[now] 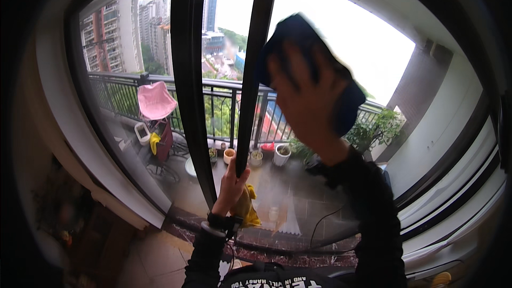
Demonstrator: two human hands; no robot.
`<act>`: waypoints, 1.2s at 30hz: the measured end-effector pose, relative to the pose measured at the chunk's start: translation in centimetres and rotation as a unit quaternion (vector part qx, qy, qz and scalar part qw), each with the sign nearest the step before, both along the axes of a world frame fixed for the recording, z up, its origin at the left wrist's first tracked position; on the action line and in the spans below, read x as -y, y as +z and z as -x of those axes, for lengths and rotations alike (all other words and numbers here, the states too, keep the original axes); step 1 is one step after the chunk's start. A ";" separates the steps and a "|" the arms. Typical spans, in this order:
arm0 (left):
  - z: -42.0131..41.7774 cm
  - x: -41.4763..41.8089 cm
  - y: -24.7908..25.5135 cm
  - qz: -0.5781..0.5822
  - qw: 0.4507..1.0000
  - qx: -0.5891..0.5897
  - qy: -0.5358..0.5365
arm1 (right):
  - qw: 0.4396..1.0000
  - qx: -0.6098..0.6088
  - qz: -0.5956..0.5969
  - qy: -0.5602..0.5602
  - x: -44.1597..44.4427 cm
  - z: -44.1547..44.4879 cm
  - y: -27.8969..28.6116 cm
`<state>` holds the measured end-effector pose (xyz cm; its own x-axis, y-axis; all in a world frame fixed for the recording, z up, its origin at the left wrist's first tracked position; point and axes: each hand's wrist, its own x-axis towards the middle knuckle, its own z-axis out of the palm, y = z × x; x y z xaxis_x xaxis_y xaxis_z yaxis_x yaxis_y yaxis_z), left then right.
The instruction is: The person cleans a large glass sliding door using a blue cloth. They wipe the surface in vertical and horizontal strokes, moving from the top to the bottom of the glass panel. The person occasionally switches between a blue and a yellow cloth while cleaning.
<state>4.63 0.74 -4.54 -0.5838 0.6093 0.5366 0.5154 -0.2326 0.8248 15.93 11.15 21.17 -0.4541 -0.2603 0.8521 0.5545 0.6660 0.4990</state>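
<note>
My right hand (306, 92) is raised with spread fingers over a dark blue cloth (348, 108), flat against the glass pane of a sliding door. The hand is slightly blurred. Lower down, my left hand (233, 186) grips the dark vertical frame (253, 88) of that door. A yellow cloth (249, 210) hangs right beside the left hand; whether the hand also holds it I cannot tell. Another dark upright frame (190, 88) stands to the left, with a gap between the two. A dark band with a light ring is on the left wrist.
Beyond the door lies a balcony with a black metal railing (224, 85). A pink chair (157, 100) and a yellow cloth (155, 143) are at left. Potted plants, including a white pot (282, 155), line the railing. A dark reddish stone sill (272, 242) runs below me.
</note>
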 end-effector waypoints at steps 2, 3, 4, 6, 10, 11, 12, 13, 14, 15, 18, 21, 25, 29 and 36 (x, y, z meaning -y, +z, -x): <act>0.4 -0.7 -0.7 0.009 0.999 0.027 -0.043 | 0.997 0.040 -0.060 0.000 -0.5 0.4 -5.7; 0.5 -0.5 -0.4 0.027 0.997 0.048 -0.062 | 0.993 0.071 -0.088 -0.034 -0.2 -0.2 -8.9; 0.8 0.2 0.1 0.042 0.994 0.068 -0.072 | 0.989 0.102 -0.102 -0.022 -0.4 -0.6 -12.0; 1.1 -0.8 -0.5 0.020 0.990 0.089 -0.107 | 0.977 0.169 -0.126 -0.025 -1.3 -2.4 -18.2; 2.2 -0.7 -0.6 -0.017 0.974 0.132 -0.184 | 0.952 0.270 -0.139 -0.027 -2.2 -3.9 -26.8; 2.3 -0.7 -0.8 -0.015 0.973 0.136 -0.185 | 0.950 0.274 -0.148 -0.027 -2.5 -4.0 -27.1; 2.4 -0.6 -0.9 -0.010 0.973 0.142 -0.183 | 0.954 0.262 -0.137 -0.037 -2.5 -3.7 -26.2; 2.3 -0.6 -1.0 -0.016 0.971 0.157 -0.180 | 0.959 0.250 -0.122 -0.051 -2.2 -3.4 -24.3; 2.2 -0.3 -1.1 -0.023 0.969 0.174 -0.171 | 0.967 0.230 -0.102 -0.047 -1.7 -3.2 -20.7; 1.8 -0.3 -1.2 -0.028 0.967 0.191 -0.167 | 0.976 0.201 -0.077 -0.046 -1.5 -3.3 -17.8; 2.0 0.5 0.1 -0.012 0.962 0.192 -0.195 | 0.998 0.053 0.023 -0.008 -0.7 -2.3 -13.1; 1.4 0.8 0.0 -0.035 0.947 0.250 -0.198 | 0.997 0.054 0.038 -0.029 0.2 -1.7 -16.9; 1.8 -0.1 0.5 -0.019 0.958 0.180 -0.221 | 0.972 0.223 -0.064 -0.029 -1.4 -3.5 -28.3; 1.9 -0.3 -0.3 -0.014 0.964 0.174 -0.201 | 0.963 0.257 -0.075 -0.035 -1.8 -5.9 -25.6; 0.7 0.2 -0.2 -0.007 0.970 0.191 -0.149 | 0.987 -0.098 0.128 -0.026 -2.2 -7.7 -12.6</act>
<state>3.94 0.53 -4.75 -0.5403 0.7758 0.3260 0.0816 -0.3373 0.9379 23.61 13.34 8.61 -0.2819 -0.0063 0.9594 0.6596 0.7249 0.1985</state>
